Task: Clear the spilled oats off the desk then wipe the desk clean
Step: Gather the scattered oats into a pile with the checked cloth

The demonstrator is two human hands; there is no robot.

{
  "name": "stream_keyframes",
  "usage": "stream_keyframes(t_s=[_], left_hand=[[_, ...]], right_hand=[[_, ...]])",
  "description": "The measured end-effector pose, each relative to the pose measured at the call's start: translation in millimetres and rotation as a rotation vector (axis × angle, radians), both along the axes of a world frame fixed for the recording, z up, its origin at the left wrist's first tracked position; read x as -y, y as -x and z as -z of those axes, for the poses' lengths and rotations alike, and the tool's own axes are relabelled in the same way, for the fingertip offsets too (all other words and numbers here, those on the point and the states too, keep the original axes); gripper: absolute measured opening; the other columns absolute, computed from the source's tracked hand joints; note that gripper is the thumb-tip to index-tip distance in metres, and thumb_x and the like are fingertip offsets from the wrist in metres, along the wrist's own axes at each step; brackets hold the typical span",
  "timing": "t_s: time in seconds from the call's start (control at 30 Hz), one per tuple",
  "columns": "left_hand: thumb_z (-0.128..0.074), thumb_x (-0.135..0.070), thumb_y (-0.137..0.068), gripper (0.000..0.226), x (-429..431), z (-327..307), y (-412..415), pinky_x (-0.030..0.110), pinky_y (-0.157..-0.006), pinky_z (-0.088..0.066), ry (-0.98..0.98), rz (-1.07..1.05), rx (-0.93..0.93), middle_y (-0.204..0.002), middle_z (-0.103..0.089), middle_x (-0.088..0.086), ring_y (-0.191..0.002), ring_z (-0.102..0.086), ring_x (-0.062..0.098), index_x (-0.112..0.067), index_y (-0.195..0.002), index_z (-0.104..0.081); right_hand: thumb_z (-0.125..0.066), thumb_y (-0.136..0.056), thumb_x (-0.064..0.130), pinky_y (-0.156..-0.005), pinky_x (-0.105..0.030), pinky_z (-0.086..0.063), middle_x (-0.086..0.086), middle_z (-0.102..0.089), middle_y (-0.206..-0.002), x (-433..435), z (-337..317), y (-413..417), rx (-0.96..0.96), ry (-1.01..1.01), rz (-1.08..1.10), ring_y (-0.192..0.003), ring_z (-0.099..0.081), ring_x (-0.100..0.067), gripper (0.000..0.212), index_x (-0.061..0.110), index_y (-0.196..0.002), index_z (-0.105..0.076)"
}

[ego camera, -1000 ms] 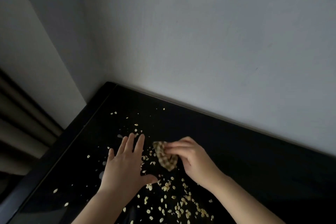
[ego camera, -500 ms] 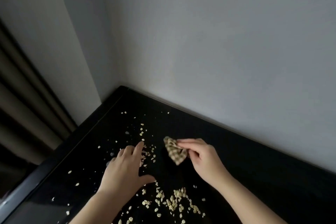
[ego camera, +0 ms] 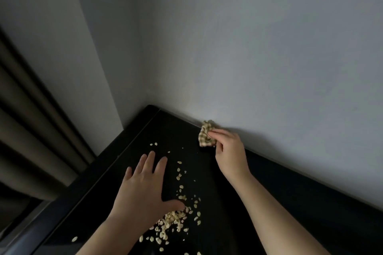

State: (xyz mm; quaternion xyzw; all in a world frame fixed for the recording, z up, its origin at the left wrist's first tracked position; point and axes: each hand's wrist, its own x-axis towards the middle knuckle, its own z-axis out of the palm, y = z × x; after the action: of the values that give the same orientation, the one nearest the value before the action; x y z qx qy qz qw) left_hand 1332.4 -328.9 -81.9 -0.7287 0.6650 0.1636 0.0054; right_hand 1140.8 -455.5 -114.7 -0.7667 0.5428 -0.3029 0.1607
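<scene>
The oats [ego camera: 176, 219] lie scattered on the black desk [ego camera: 269, 203], thickest beside the thumb of the left hand [ego camera: 143, 188], which rests flat with fingers spread; the right hand [ego camera: 230, 151] pinches a bunched checked cloth [ego camera: 204, 133] near the wall [ego camera: 248, 47]. Light, loose flakes probably scatter easily, so sweeping them beats picking

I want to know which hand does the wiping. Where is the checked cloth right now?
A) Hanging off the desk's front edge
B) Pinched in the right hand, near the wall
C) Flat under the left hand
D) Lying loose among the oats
B: the right hand pinches the checked cloth at the back of the desk by the wall, while the left hand lies flat beside the oats.
</scene>
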Motion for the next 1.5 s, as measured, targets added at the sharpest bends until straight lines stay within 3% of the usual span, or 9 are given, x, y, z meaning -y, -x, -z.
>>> stream_keyframes(t_s=[0.3, 0.4, 0.53, 0.7, 0.8, 0.9, 1.13, 1.33, 1.5], left_hand=[[-0.034, -0.09, -0.065, 0.122, -28.4, -11.2, -11.9, 0.036, -0.118, -0.001, -0.015, -0.016, -0.051, -0.158, 0.019, 0.004, -0.147, 0.013, 0.019, -0.015, -0.152, 0.009], [-0.022, -0.094, -0.067, 0.12, -43.0, -12.9, -12.1, 0.04, -0.108, -0.03, -0.07, 0.038, -0.039, -0.155, -0.024, 0.013, -0.141, -0.031, 0.025, -0.005, -0.147, -0.032], [-0.028, -0.084, -0.076, 0.099, -56.1, -27.5, -5.5, 0.033, -0.113, -0.029, -0.019, 0.056, -0.207, -0.157, -0.023, -0.006, -0.144, -0.027, 0.014, -0.021, -0.151, -0.023], [-0.064, -0.024, -0.09, 0.018, -60.4, -40.3, 4.2, 0.034, -0.112, -0.028, 0.232, 0.066, -0.32, -0.142, -0.046, -0.009, -0.137, -0.038, 0.014, -0.03, -0.105, -0.072], [-0.058, 0.0, -0.085, 0.041, -65.7, -42.8, 18.7, 0.021, -0.112, -0.027, 0.279, 0.068, -0.468, -0.137, -0.043, -0.022, -0.132, -0.032, -0.005, -0.031, -0.109, -0.071], [-0.059, -0.008, -0.088, 0.033, -72.6, -51.8, 39.7, 0.0, -0.091, -0.034, 0.25, 0.011, -0.647, -0.116, -0.06, -0.026, -0.109, -0.05, -0.016, -0.032, -0.11, -0.069], [-0.054, -0.022, -0.096, 0.017, -80.1, -61.2, 83.9, 0.034, -0.078, -0.058, -0.284, -0.153, -1.168, -0.093, -0.074, -0.005, -0.085, -0.07, 0.011, -0.022, -0.108, -0.066], [-0.07, -0.049, -0.07, 0.029, -82.9, -58.6, 98.1, 0.033, -0.074, -0.046, -0.333, -0.093, -1.156, -0.095, -0.068, 0.014, -0.076, -0.056, 0.02, -0.025, -0.086, -0.071], [-0.055, -0.01, -0.092, 0.013, -78.9, -54.3, 93.9, 0.042, -0.095, -0.051, -0.202, -0.354, -1.473, -0.099, -0.072, 0.012, -0.096, -0.068, 0.025, -0.004, -0.099, -0.064]], right_hand=[[-0.056, -0.089, 0.012, -0.092, -0.018, -0.045, 0.028, -0.059, -0.122, -96.6, -18.0, 26.9, -0.044, -0.226, -0.549, -0.109, -0.052, 0.0, 0.034, 0.031, -0.115, -0.068], [-0.058, -0.094, 0.01, -0.09, -0.021, -0.047, 0.027, -0.063, -0.118, -115.4, -30.0, 37.4, -0.058, -0.372, -0.656, -0.108, -0.054, -0.002, 0.028, 0.03, -0.107, -0.072], [-0.052, -0.091, -0.007, -0.102, -0.019, -0.041, 0.024, -0.066, -0.111, -122.5, -55.0, 46.2, 0.047, -0.623, -0.469, -0.114, -0.057, 0.0, 0.042, 0.028, -0.097, -0.076], [-0.055, -0.09, -0.004, -0.091, -0.029, -0.049, 0.005, -0.073, -0.104, -137.9, -88.0, 40.7, 0.618, -0.82, -0.045, -0.102, -0.067, -0.011, 0.039, 0.028, -0.093, -0.076], [-0.048, -0.091, -0.008, -0.081, -0.033, -0.053, -0.007, -0.073, -0.107, -151.3, -97.6, 41.6, 1.004, -0.975, 0.076, -0.099, -0.07, -0.022, 0.039, 0.02, -0.1, -0.074], [-0.052, -0.08, -0.005, -0.074, -0.03, -0.058, -0.011, -0.072, -0.111, -165.4, -98.5, 46.2, 1.268, -1.003, 0.136, -0.1, -0.07, -0.024, 0.042, 0.016, -0.113, -0.066], [-0.048, -0.088, -0.01, -0.09, -0.043, -0.052, -0.011, -0.068, -0.117, -193.2, -95.1, 56.5, 1.263, -0.824, 0.176, -0.108, -0.066, -0.027, 0.043, 0.016, -0.119, -0.062], [-0.067, -0.075, -0.004, -0.093, -0.044, -0.053, -0.015, -0.064, -0.125, -201.6, -89.0, 75.6, 1.381, -0.763, 0.153, -0.117, -0.061, -0.032, 0.058, 0.017, -0.128, -0.056], [-0.095, -0.048, 0.028, -0.095, -0.046, -0.051, -0.013, -0.065, -0.121, -199.5, -81.6, 91.9, 1.469, -0.914, 0.084, -0.11, -0.063, -0.029, 0.092, 0.019, -0.13, -0.053]])
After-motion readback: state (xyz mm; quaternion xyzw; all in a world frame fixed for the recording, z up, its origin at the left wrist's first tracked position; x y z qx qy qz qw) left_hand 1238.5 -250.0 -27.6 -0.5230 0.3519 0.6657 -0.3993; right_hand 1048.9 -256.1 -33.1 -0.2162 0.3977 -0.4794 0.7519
